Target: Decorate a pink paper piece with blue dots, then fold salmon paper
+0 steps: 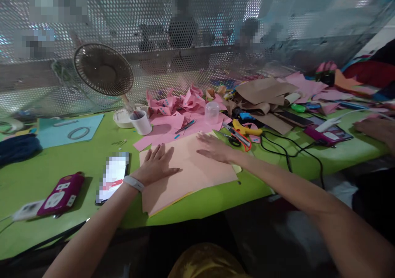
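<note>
Peach paper under two flat hands. The peach paper (188, 175) lies on the green surface (216, 204), near its front edge and directly before the person. The left hand (156, 166) rests palm down on its left part, fingers spread and thumb extended toward the middle; a white band (133, 183) circles the wrist. The right hand (213, 147) lies flat near the far right edge, fingers extended with the thumb apart; neither hand pinches anything. Left of the paper lie a phone (113, 175) and a magenta device (63, 193). Behind it are pink paper pieces (165, 105), a white cup (141, 123) and a translucent cup (212, 112); a fan (104, 69) stands behind the white cup. Right of the right hand lie a box cutter (239, 137) and a yellow glue gun (247, 128). Another person's hand (375, 129) appears at the right margin.
</note>
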A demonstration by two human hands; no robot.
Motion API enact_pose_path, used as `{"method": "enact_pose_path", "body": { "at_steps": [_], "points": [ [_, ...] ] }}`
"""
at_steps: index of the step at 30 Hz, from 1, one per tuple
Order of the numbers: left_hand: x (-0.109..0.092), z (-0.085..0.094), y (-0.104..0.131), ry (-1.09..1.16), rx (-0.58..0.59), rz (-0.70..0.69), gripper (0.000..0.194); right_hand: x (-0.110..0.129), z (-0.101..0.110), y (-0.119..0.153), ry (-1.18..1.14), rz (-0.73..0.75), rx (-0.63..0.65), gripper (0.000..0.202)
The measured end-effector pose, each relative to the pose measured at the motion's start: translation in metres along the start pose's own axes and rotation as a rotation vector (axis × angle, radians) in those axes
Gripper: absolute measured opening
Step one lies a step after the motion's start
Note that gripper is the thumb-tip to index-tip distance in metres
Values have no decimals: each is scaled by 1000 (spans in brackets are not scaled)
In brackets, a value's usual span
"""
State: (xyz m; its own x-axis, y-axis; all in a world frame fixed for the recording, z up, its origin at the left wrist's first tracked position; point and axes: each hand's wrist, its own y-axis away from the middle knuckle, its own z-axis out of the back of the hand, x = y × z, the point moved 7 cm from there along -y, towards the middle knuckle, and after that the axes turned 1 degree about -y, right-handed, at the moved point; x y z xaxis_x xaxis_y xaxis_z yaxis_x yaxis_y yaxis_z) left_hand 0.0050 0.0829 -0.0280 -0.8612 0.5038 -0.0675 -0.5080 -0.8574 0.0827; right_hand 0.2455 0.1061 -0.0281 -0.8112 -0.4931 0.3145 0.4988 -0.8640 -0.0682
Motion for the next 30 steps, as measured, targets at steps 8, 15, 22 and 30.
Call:
{"method": "enact_pose_path", "body": {
  "at_steps": [8,15,22,30],
  "points": [
    [2,1,4,-23,20,-21,99,-29,13,-39,-13,-123,-127,78],
    [11,-2,2,-19,-4,-61,83,26,12,36,-141,160,144,86],
    [8,3,3,-41,-157,-15,72,57,-1,99,-12,308,229,85],
    [-38,12,17,-77,-262,-76,77,71,-2,84,71,325,140,65]
  ]
}}
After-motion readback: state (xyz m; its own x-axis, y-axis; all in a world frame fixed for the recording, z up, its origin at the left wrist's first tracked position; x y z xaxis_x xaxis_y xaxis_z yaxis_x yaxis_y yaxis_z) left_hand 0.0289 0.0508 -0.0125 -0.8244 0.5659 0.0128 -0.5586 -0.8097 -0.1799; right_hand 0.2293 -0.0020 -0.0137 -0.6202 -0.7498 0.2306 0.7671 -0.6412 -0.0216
